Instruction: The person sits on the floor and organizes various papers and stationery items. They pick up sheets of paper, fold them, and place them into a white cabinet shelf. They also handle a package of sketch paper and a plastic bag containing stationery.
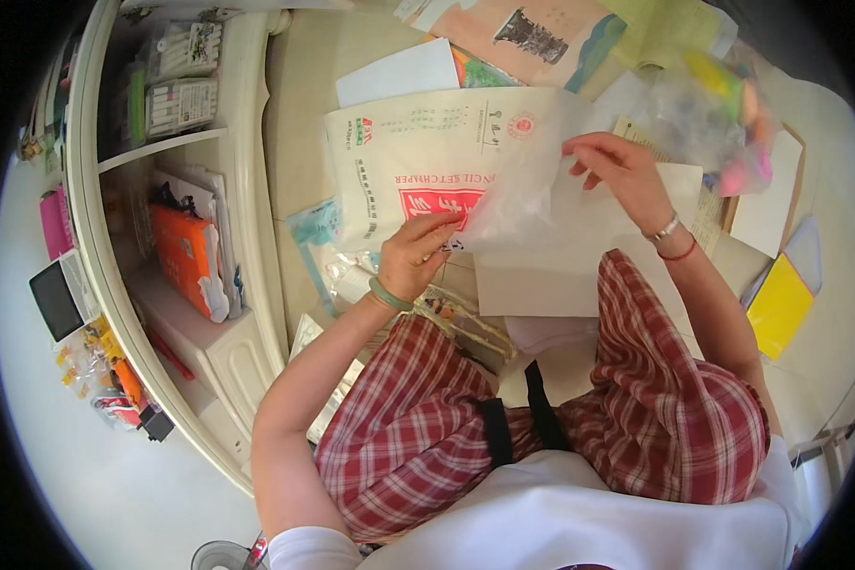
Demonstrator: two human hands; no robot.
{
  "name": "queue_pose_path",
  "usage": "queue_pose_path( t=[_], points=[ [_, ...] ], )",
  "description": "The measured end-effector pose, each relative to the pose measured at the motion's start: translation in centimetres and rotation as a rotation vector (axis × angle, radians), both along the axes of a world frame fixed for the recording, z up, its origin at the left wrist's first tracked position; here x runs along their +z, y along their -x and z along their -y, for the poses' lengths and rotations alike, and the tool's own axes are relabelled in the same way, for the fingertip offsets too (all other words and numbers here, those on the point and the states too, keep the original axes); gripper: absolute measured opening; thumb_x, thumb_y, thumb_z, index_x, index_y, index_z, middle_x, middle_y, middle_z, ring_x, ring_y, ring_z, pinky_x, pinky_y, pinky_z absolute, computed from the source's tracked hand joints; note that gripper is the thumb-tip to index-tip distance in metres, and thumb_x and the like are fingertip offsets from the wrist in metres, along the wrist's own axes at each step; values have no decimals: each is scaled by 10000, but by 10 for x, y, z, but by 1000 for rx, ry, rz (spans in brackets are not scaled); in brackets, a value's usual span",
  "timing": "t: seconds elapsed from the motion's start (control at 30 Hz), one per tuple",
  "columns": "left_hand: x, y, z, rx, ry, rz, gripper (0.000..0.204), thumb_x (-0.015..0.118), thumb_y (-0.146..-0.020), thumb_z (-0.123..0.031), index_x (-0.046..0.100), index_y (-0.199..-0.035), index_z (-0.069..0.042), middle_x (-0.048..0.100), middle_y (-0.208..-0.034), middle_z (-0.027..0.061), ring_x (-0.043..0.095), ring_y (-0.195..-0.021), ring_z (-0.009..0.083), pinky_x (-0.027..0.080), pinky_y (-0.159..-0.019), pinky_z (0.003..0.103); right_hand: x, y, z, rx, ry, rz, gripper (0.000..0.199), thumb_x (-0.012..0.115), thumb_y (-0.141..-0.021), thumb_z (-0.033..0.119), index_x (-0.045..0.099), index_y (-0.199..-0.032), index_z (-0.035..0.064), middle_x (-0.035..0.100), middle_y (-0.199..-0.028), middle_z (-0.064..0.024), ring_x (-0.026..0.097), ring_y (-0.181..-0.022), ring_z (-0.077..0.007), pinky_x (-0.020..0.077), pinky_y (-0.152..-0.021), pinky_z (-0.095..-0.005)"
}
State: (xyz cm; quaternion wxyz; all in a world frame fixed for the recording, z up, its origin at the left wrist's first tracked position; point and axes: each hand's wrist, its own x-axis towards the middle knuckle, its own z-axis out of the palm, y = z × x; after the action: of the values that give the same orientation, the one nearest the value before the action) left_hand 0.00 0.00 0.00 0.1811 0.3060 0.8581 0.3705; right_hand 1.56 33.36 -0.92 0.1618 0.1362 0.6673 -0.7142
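A flat, clear plastic packet (361, 171) with cream paper showing through, red and green print on it, spreads in front of me. My left hand (413, 256), with a green bangle at its wrist, pinches the packet's near edge, the fingers lying over the print. At its clear right end is my right hand (627, 180), fingers bent and their tips against the loose plastic. The thumb's contact there is hard to make out. Beneath the packet and toward my knees lies a large cream sheet (532, 285), partly covered by the plastic.
On the left stands a white cabinet (247, 351) with an orange folder (182, 252) and packs of pens on its shelves. Bagged colourful items (722, 114), a yellow pad (784, 304) and a printed paper bag (532, 38) lie about the floor. My crossed legs border the near side.
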Motion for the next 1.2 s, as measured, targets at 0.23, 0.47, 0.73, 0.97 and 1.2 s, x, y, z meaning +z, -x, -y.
queue_pose_path(
  t=[0.23, 0.47, 0.73, 0.97, 1.2],
  points=[
    [-3, -11, -1, -40, 7, -22, 530, 686, -638, 79, 665, -1105, -168, 593, -1159, 91, 598, -1005, 271, 536, -799, 330, -24, -16, 29, -32, -7, 244, 431, 666, -818, 222, 521, -1139, -27, 615, -927, -78, 624, -690, -151, 495, -538, -263],
    [6, -14, -24, -208, 169, 52, 477, 694, -772, -81, 585, -1234, -126, 540, -1255, 98, 547, -1101, 238, 484, -870, 334, -38, -39, 64, 7, -457, -240, 601, 701, -764, 348, 488, -1245, 56, 540, -1170, -164, 510, -1106, -320, 414, -942, -396],
    [39, -17, -97, 343, -127, 751, 843, 665, -846, -370, 174, -1462, -72, 417, -1356, 150, 509, -1128, 237, 492, -818, 322, 14, -45, 81, 510, -837, -191, 499, 643, -739, 414, 621, -1120, 93, 556, -1104, -130, 535, -993, -316, 441, -793, -434],
    [39, 22, -76, 504, -74, 773, 225, 511, -933, -140, 513, -1129, -29, 571, -882, 59, 605, -717, 125, 522, -563, 255, 20, -49, 85, 473, -859, -454, 390, 634, -753, 415, 659, -983, 101, 576, -975, -107, 565, -856, -280, 428, -717, -420],
    [73, 8, -93, 149, 244, 440, 423, 703, -815, -217, 465, -1122, -49, 542, -822, 32, 544, -669, 89, 426, -564, 220, 27, -50, 86, 558, -842, -460, 460, 602, -785, 517, 662, -936, 86, 567, -999, -89, 562, -824, -272, 408, -709, -401]
  ],
)
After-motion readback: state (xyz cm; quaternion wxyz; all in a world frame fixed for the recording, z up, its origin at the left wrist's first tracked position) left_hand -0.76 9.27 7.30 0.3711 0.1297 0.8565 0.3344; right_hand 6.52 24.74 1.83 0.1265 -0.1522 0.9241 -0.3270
